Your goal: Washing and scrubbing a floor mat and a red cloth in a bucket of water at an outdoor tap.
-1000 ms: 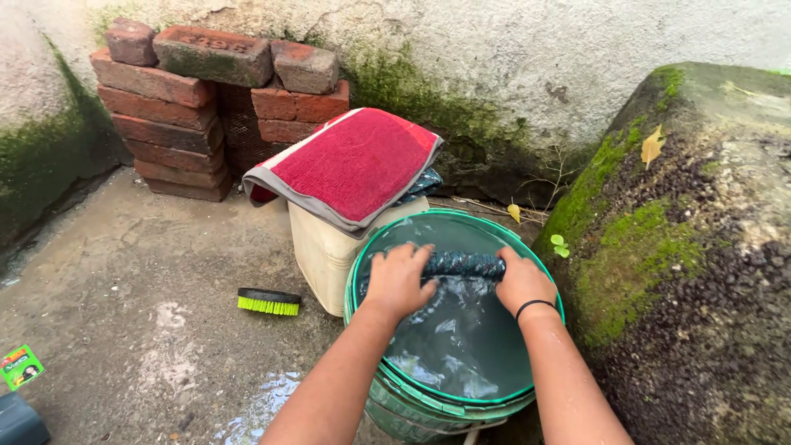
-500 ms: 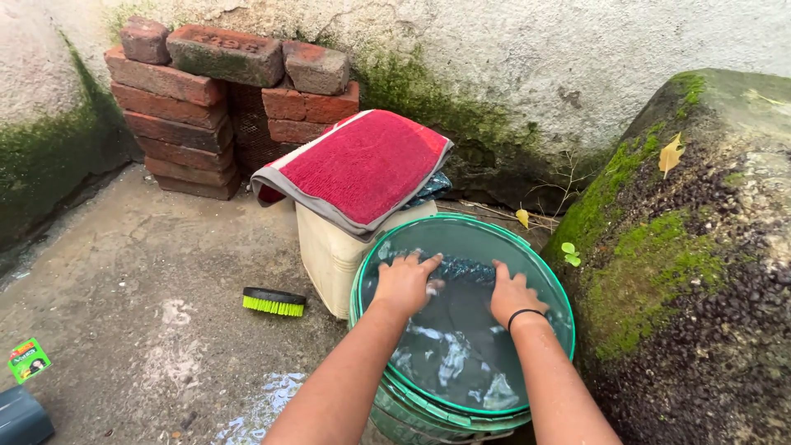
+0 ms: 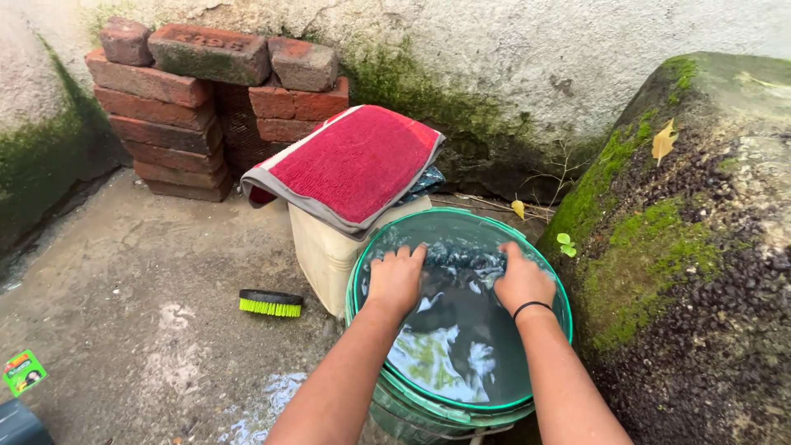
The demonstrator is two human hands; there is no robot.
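Both hands down in a green bucket (image 3: 540,272) full of water, pressing on a dark blue-green cloth (image 3: 461,257) that lies bunched across the far side of the bucket, half under the surface. Left hand (image 3: 395,278) spread flat on the cloth's left end, fingers forward and loosely open — resting on it, not wrapped round it. Right hand (image 3: 521,280) on the cloth's right end, fingers curled downward over it; whether closed on the cloth, cannot tell, the fingertips being under water and cloth. A black band round the right wrist. Water rippled, with pale reflections near the front rim.

Just behind the bucket and touching it, a cream plastic container (image 3: 325,251), with a red mat (image 3: 354,165) edged in grey draped over its top. On the concrete ground to the left, well apart from the bucket, a black scrubbing brush (image 3: 269,303) with bright green bristles. Further back, a stack of red bricks (image 3: 198,107) against a mossy wall. To the right — a big mossy boulder (image 3: 692,247), close beside the bucket.
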